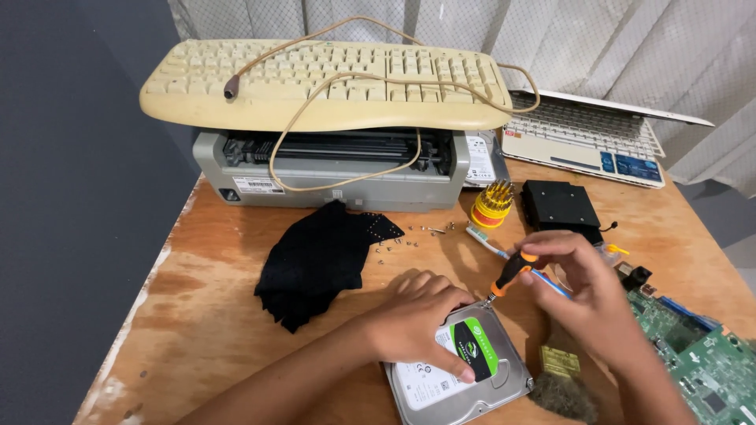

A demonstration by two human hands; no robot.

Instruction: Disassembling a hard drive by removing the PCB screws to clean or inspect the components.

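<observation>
A silver hard drive with a white and green label lies on the wooden table near the front edge. My left hand presses flat on its top, fingers spread over the label. My right hand grips a small screwdriver with a black and orange handle. Its tip touches the drive's far right corner.
A black cloth and several loose screws lie left of the drive. Behind stand a grey printer with a beige keyboard on top, a yellow bit holder, a black box, a white laptop. Green circuit boards sit at right.
</observation>
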